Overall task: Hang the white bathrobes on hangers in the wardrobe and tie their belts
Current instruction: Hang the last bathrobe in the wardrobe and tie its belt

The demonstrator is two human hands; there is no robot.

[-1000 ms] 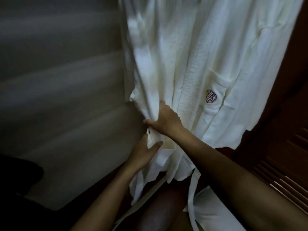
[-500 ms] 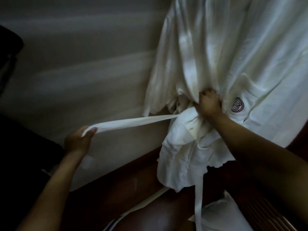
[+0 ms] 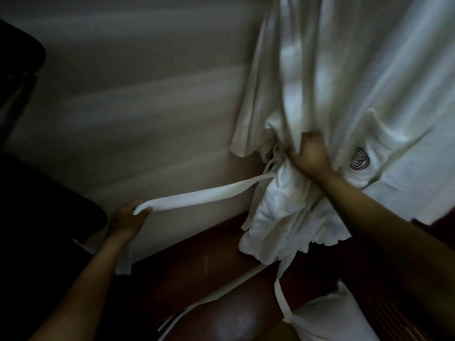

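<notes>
Against a pale wall hangs the white bathrobe; the right hand grips its bunched waist, the left hand holds the belt stretched.

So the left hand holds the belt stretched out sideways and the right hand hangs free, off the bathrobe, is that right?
Not quite. The left hand does hold the belt stretched sideways, but the head view shows the right hand gripping the bathrobe at its waist.
</notes>
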